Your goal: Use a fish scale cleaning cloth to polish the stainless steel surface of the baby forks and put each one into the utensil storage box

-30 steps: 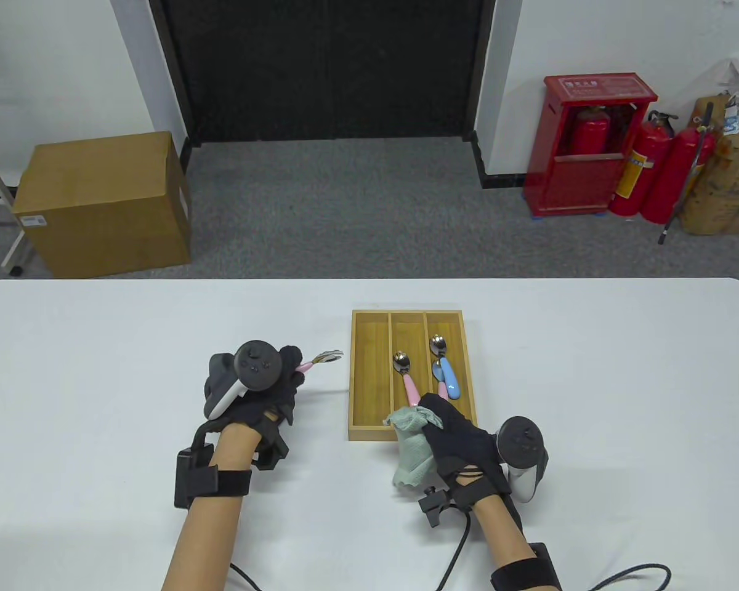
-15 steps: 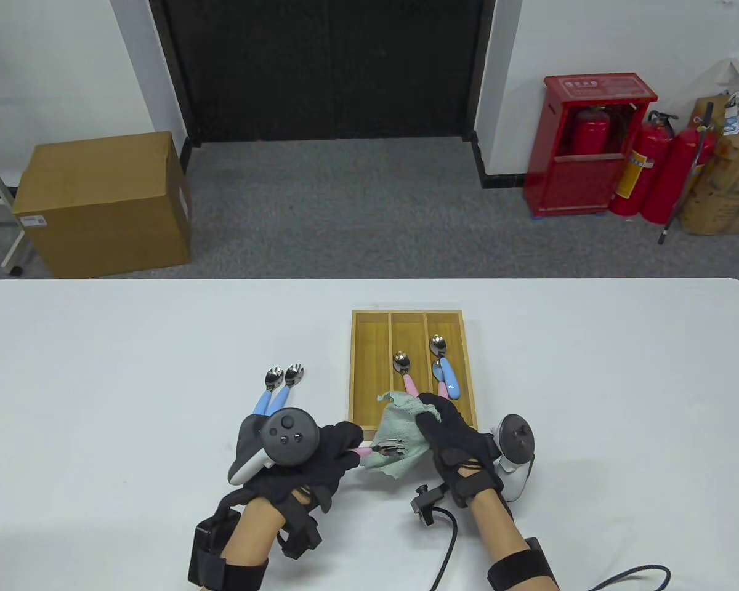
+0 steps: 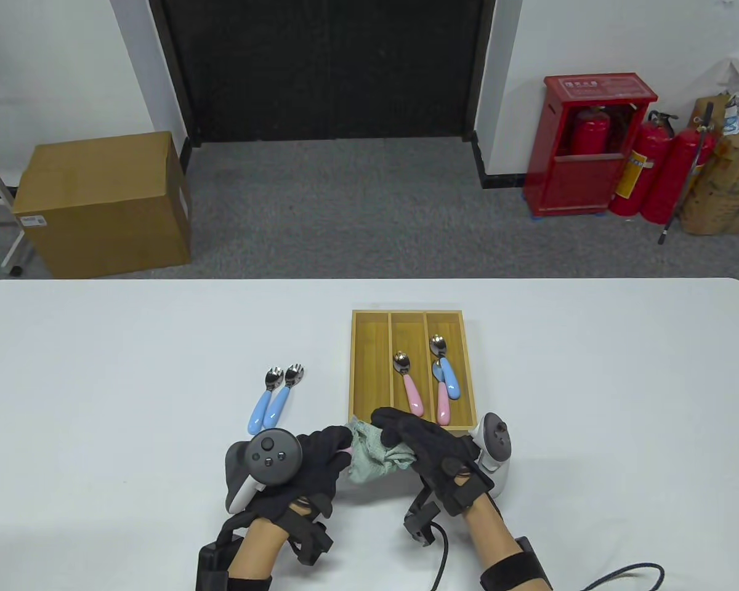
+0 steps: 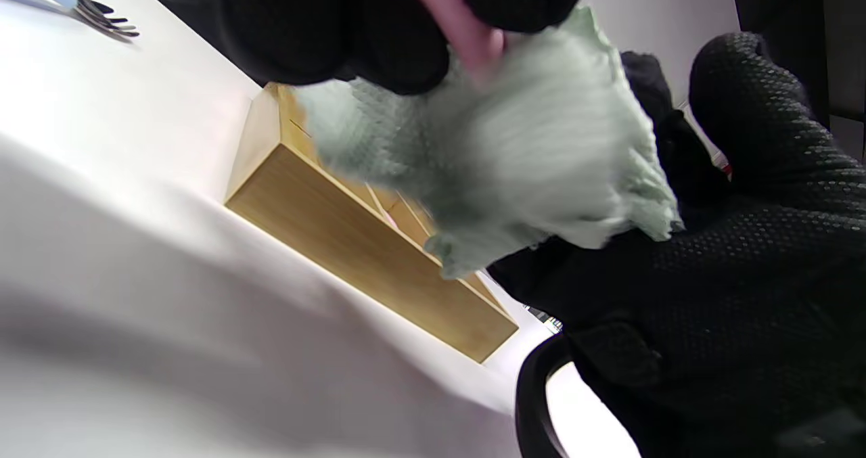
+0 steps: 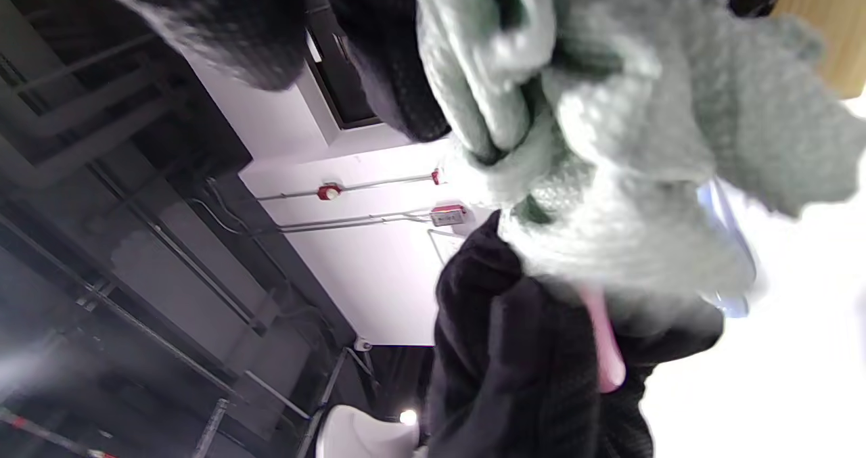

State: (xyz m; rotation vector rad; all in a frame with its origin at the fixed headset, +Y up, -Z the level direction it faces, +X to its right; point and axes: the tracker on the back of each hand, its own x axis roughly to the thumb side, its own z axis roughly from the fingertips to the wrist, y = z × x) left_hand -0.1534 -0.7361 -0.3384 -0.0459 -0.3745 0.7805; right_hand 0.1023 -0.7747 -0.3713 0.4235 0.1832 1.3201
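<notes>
My left hand (image 3: 323,455) holds a pink-handled baby fork (image 4: 460,32) by its handle; the steel head is hidden inside the pale green cloth (image 3: 375,458). My right hand (image 3: 415,440) grips that cloth, wrapped round the fork head, just in front of the wooden storage box (image 3: 369,369). In the right wrist view the pink handle (image 5: 602,350) pokes out below the bunched cloth (image 5: 609,174). Two blue-handled forks (image 3: 274,394) lie side by side on the table to the left of the box. Inside the box lie a pink-handled utensil (image 3: 409,385) in the middle slot and two more (image 3: 444,381) in the right slot.
The box's left slot (image 3: 371,375) holds nothing. A black cable (image 3: 443,554) trails from my right wrist toward the near table edge. Beyond the table stand a cardboard carton (image 3: 104,203) and red fire extinguishers (image 3: 646,172) on the floor.
My left hand brought the pink fork from the table's left down to the cloth. My right hand moved left and wrapped the cloth round the fork head. The two blue forks came into view.
</notes>
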